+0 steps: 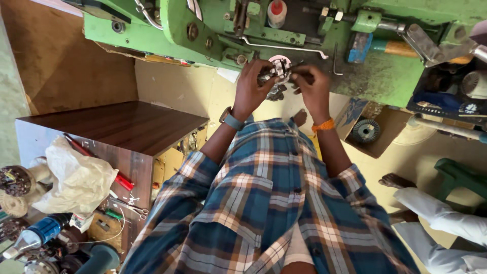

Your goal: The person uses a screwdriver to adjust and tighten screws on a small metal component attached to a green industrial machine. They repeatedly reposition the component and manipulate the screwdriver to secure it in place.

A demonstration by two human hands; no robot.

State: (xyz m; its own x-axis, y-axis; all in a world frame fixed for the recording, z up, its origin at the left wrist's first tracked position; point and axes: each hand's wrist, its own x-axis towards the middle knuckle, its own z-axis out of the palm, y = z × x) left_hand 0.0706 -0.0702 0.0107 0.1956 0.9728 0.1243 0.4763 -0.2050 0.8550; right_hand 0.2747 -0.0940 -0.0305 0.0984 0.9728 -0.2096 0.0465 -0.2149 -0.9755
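1. Both hands meet at the near edge of the green machine [385,76], far from me in the middle of the scene.
2. Between them sits a small metal part [276,71], grey and shiny, against a pale round disc [282,61].
3. My left hand [252,83] curls closed around the part.
4. My right hand [312,86] pinches its right end, fingers bent.

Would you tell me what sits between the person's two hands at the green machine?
In the head view, a small metal part sits between the left hand and right hand, gripped by both.
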